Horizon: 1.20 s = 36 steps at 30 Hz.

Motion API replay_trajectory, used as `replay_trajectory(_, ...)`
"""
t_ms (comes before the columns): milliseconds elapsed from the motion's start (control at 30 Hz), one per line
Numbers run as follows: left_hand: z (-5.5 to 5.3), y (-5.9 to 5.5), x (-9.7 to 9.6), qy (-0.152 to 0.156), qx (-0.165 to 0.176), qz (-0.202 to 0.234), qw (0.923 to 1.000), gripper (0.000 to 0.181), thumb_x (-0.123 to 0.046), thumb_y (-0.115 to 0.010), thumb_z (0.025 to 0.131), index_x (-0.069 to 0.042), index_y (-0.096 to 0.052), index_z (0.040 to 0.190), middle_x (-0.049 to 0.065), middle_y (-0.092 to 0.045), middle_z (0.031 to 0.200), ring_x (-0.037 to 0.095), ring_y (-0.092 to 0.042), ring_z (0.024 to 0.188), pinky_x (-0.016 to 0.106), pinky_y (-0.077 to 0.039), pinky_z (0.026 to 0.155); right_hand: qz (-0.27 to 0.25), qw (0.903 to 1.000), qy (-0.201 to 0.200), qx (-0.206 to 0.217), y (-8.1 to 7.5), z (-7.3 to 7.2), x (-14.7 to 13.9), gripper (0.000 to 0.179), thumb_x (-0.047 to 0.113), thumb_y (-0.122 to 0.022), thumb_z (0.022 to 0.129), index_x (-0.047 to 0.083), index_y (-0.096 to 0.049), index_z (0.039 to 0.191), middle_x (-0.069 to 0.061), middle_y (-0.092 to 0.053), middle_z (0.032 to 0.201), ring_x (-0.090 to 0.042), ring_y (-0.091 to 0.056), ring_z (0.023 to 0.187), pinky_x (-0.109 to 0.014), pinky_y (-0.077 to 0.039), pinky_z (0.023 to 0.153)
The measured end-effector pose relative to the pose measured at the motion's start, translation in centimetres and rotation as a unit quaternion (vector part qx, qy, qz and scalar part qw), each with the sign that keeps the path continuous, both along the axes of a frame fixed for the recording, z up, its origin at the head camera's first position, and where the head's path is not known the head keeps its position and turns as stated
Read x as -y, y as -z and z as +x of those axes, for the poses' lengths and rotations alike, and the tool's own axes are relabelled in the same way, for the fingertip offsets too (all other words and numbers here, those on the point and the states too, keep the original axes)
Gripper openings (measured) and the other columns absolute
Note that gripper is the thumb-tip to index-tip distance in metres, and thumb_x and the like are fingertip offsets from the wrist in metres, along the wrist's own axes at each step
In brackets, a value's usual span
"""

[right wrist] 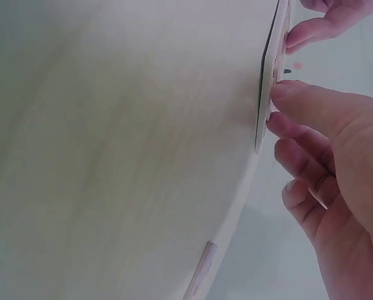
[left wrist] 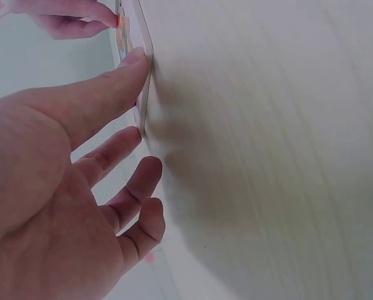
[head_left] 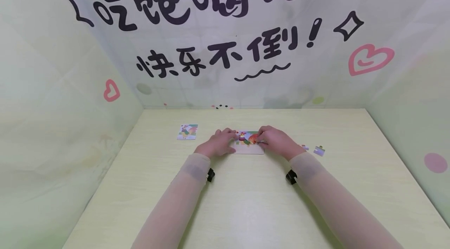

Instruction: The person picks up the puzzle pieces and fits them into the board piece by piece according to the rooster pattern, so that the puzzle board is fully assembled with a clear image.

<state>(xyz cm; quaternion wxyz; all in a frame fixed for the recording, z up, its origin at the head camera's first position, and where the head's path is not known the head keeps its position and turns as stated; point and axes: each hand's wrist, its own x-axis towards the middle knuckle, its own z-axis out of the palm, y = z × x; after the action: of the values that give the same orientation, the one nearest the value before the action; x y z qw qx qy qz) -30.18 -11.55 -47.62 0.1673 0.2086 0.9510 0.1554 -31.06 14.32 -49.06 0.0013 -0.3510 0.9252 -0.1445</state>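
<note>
While the left hand (head_left: 220, 142) pinches the puzzle board (head_left: 249, 149), the right hand (head_left: 278, 142), apparently pinching a jigsaw piece (right wrist: 270, 110) (partly hidden), should press evenly.

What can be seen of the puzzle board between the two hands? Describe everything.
The puzzle board is a thin, pale rectangle, apparently wood or card. A colourful picture of a bird-like figure fills its far part; the near strip is bare. It lies flat, or nearly so, on the table. The left hand grips its left end; the right hand's fingertips are at its right side.
</note>
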Motion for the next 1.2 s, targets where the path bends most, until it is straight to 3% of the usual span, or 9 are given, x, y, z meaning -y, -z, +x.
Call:
replay_trajectory(167, 0.0, -0.1, 0.1, -0.002, 0.0, -0.001, 1.0, 0.055, -0.029, -0.073, 0.097, -0.023, -0.055, 0.149, 0.002, -0.035, 0.167, 0.034, -0.037, 0.146, 0.056, -0.037, 0.119, -0.006, 0.9998, -0.009, -0.016, -0.1, 0.0, 0.0, 0.018, 0.009, -0.081, 0.089, 0.01, -0.082, 0.107, -0.006, -0.068, 0.109, -0.023, -0.066, 0.103, -0.041, -0.058, 0.093)
replay_trajectory(600, -0.1, 0.0, 0.1, -0.006, 0.011, 0.003, 0.9999, 0.053, -0.03, -0.073, 0.098, -0.023, -0.056, 0.148, 0.0, -0.035, 0.167, 0.033, -0.036, 0.147, 0.057, -0.036, 0.119, -0.035, 0.9986, 0.011, 0.038, -0.2, 0.0, -0.3, 0.021, 0.012, -0.078, 0.092, 0.009, -0.081, 0.113, -0.005, -0.071, 0.111, -0.023, -0.067, 0.103, -0.043, -0.057, 0.096)
replay_trajectory(867, -0.1, -0.1, 0.1, -0.002, 0.007, 0.008, 0.9999, 0.052, -0.029, -0.073, 0.097, -0.023, -0.057, 0.147, 0.002, -0.036, 0.167, 0.035, -0.037, 0.146, 0.057, -0.038, 0.118, -0.087, 0.9876, 0.081, 0.102, -0.9, 0.7, -1.9, 0.019, 0.013, -0.073, 0.094, 0.013, -0.081, 0.111, -0.003, -0.071, 0.111, -0.018, -0.061, 0.09, -0.039, -0.054, 0.085)
replay_trajectory(1200, -0.1, -0.2, 0.1, -0.001, 0.002, 0.003, 1.0, 0.053, -0.029, -0.074, 0.096, -0.022, -0.058, 0.146, 0.002, -0.038, 0.166, 0.034, -0.037, 0.146, 0.057, -0.037, 0.119, -0.096, 0.9843, 0.113, 0.096, -1.3, 1.2, -4.9, 0.018, 0.012, -0.074, 0.094, 0.01, -0.08, 0.111, -0.005, -0.072, 0.108, -0.017, -0.057, 0.085, -0.032, -0.05, 0.075)
